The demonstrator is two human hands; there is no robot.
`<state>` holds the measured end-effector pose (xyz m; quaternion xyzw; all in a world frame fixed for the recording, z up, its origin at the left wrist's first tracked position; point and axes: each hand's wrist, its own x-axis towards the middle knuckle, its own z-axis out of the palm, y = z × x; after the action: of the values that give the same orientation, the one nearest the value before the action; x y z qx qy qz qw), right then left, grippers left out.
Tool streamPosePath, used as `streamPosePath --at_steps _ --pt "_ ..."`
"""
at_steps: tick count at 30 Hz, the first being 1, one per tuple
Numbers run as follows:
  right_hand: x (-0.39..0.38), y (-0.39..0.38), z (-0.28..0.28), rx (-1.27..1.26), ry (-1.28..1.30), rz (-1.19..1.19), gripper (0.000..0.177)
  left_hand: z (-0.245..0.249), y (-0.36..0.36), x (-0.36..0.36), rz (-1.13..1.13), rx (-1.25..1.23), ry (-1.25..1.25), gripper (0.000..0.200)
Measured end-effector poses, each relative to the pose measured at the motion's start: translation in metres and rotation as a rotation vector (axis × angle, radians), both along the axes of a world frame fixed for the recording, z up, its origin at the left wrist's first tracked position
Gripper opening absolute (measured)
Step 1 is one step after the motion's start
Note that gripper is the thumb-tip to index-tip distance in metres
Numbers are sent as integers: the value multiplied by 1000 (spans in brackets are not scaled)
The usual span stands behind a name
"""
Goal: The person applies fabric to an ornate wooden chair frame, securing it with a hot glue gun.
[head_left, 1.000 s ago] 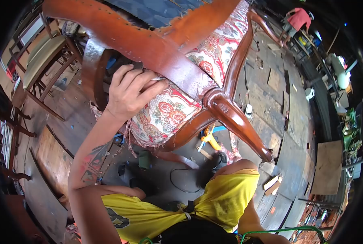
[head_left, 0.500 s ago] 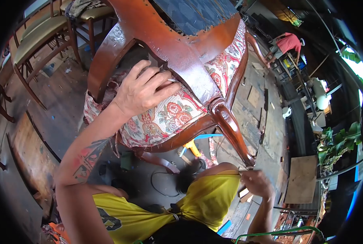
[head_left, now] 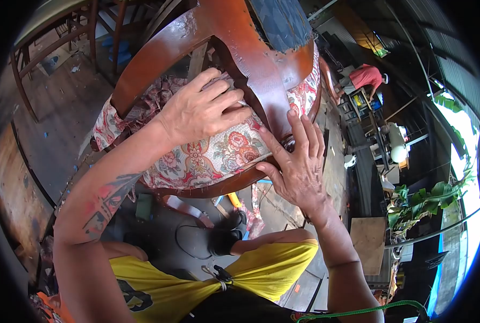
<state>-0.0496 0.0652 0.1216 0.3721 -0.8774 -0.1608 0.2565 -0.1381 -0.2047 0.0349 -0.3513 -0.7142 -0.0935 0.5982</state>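
Note:
A wooden chair frame (head_left: 197, 28), glossy reddish-brown, stands in front of me with floral fabric (head_left: 197, 161) over its seat. My left hand (head_left: 205, 110) has its fingers curled over the fabric's edge, under the frame's arm. Beside it, my right hand (head_left: 302, 167) lies open with spread fingers against the seat corner and the wooden upright. The fabric hangs loose and bunched at the left side of the seat. Dark blue-grey backing (head_left: 283, 24) with a ragged edge covers part of the chair's back.
A yellow-handled tool (head_left: 234, 199) and a fabric scrap (head_left: 254, 218) lie on the floor below the seat. Other wooden chairs (head_left: 62, 40) stand at the upper left. A person in a red shirt (head_left: 365, 78) bends over at the upper right. A board (head_left: 367, 242) leans at the right.
My right hand has risen from beside my knee to the seat corner and its fingers have spread. My left hand stays on the fabric. The view has shifted slightly.

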Motion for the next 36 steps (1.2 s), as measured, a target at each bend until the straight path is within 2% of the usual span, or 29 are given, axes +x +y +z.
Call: streamPosePath --at_steps 9,12,14,23,30,36 --pt "-9 -19 -2 35 65 -29 60 -4 3 -3 -20 29 -4 23" --pt "10 -4 -6 18 26 -80 62 -3 1 -3 -13 28 5 24" --pt "22 8 -12 1 -19 -150 63 -2 1 -2 -4 7 8 17" --pt "20 -3 -22 -122 -98 -126 69 -2 3 -3 -31 31 -6 20" --pt "15 -2 -28 -197 -82 -101 56 -2 2 -1 -3 10 -19 23" --pt "17 -6 -24 -161 -75 -106 59 -2 3 -1 6 9 -18 23"
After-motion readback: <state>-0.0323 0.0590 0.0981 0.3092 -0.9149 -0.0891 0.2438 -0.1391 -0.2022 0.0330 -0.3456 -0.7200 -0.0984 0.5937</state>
